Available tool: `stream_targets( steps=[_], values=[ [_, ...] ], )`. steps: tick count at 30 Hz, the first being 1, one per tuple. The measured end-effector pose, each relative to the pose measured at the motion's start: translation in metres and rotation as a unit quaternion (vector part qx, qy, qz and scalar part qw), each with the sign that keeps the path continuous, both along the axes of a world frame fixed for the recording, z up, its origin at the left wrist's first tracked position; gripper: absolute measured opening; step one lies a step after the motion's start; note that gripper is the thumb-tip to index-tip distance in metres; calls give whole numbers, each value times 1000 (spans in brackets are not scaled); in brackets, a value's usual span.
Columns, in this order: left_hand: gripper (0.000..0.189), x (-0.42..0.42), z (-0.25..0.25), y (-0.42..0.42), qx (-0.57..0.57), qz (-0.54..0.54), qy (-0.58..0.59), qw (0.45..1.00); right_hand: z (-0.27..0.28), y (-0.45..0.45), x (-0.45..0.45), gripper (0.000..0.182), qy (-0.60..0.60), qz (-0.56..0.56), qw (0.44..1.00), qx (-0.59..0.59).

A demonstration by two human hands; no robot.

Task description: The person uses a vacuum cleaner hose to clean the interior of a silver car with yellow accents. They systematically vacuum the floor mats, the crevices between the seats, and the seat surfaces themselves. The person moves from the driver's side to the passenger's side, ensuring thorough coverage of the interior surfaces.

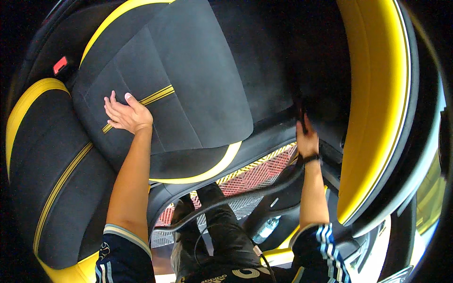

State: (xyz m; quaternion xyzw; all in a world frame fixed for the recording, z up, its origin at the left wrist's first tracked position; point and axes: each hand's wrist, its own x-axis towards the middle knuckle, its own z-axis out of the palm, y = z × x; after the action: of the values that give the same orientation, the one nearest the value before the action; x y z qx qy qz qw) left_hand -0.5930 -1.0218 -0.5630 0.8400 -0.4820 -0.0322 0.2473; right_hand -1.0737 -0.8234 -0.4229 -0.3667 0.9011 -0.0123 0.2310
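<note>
My left hand (129,114) is over the black seat cushion (208,81) of a car seat, next to its yellow stripes. It holds nothing, and its fingers are spread. Farther right, my right hand (308,141) reaches into the dark footwell (276,63) by the door sill. Its fingers wrap a dark, thin tool, seemingly a vacuum nozzle (303,122), blurred and hard to make out. A black corrugated hose (230,200) runs from the lower left, across in front of my legs, up to my right wrist. The far end of the nozzle is lost in shadow.
The seat backrest (67,198) with yellow trim stands at left, near a red buckle (60,65). A yellow-and-black dashboard (375,106) curves along the right. Below the sill (269,138) lies a red and grey grid floor (254,173). The door pocket holds a plastic bottle (267,229).
</note>
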Motion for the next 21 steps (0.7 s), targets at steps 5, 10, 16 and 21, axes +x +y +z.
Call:
stream_targets(
  steps=[5, 10, 16, 21],
  values=[
    [56, 7, -3, 2, -6, 17, -30, 999, 69, 16, 33, 59, -98, -56, 989, 99],
    [56, -1, 1, 0, -6, 3, -12, 1000, 15, -111, 14, 59, -72, 39, 989, -124],
    [57, 1, 1, 0, -4, -1, -8, 1000, -59, -182, -12, 57, 126, 88, 988, -17],
    [57, 0, 4, -1, 6, 2, 4, 1000, -35, -40, -2, 55, 78, 73, 994, -25]
  ],
)
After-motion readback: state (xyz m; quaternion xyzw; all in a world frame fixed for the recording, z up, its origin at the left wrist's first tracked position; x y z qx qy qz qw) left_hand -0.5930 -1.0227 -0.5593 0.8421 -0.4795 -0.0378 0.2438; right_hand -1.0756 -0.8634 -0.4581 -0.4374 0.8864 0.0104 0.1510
